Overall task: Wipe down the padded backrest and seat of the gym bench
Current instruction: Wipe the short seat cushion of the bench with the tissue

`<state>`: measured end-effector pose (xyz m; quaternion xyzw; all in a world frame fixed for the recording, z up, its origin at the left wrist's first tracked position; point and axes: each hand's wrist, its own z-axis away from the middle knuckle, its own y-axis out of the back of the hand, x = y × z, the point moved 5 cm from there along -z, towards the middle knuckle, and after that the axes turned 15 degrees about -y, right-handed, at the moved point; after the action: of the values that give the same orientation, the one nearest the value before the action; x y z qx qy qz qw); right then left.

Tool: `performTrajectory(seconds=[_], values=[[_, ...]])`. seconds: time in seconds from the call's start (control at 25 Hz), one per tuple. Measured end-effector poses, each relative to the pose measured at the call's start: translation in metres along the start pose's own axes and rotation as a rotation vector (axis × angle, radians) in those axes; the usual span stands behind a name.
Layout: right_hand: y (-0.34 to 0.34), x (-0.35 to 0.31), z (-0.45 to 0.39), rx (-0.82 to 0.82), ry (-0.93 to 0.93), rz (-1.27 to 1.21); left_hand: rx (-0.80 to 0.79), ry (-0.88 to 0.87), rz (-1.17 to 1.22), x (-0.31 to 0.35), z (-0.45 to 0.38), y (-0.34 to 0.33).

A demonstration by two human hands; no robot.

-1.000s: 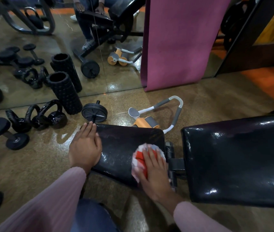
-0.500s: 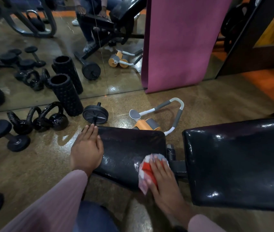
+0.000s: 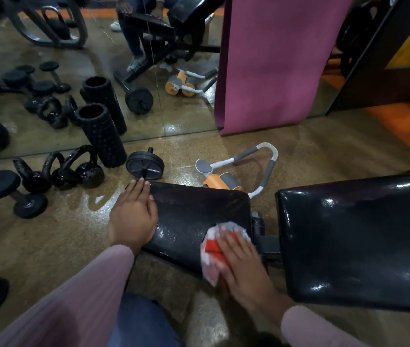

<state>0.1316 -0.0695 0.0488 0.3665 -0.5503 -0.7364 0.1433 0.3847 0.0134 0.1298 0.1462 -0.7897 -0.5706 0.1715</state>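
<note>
The black padded seat (image 3: 193, 214) of the gym bench lies in the middle of the view, with the larger glossy backrest (image 3: 356, 236) to its right across a metal hinge gap. My left hand (image 3: 133, 214) rests flat on the seat's left edge, fingers straight. My right hand (image 3: 241, 261) presses a red and white cloth (image 3: 210, 249) with straight fingers onto the seat's near right corner. Part of the cloth hangs over the seat's near edge.
On the floor beyond the seat lie a black ab wheel (image 3: 145, 165), an orange and grey ab roller (image 3: 236, 171), kettlebells (image 3: 83, 169), dumbbells (image 3: 11, 191) and a foam roller (image 3: 101, 136). A mirror (image 3: 93, 71) and a pink mat (image 3: 274, 61) stand behind.
My right hand slid the cloth along the seat's right end toward the near edge, where the cloth now hangs over. My left hand stayed on the seat's left edge.
</note>
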Motion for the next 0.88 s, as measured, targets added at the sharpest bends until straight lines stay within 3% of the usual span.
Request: performTrajectory(seconds=[0.16,0.28,0.4,0.56,0.68,0.8,0.88], values=[[0.002,-0.041,-0.048,0.043,-0.142,-0.081,-0.001,0.0,-0.002,-0.001,0.0,0.0],[-0.006,-0.081,-0.03,0.001,0.058,-0.007,0.004,-0.002,0.005,0.002,0.0,0.001],[-0.005,-0.041,0.007,-0.078,0.269,0.123,0.01,0.0,0.013,0.001,0.0,0.0],[0.014,0.015,-0.011,-0.132,0.08,0.13,0.017,0.002,0.016,-0.003,-0.001,-0.001],[0.017,-0.021,-0.046,-0.101,0.015,0.054,0.004,0.006,0.021,0.0,0.0,-0.001],[0.011,-0.061,-0.044,-0.078,0.143,0.118,0.004,0.005,0.012,0.0,-0.001,0.0],[0.007,-0.052,-0.019,-0.109,0.322,0.189,-0.005,0.005,0.009,0.001,0.0,0.0]])
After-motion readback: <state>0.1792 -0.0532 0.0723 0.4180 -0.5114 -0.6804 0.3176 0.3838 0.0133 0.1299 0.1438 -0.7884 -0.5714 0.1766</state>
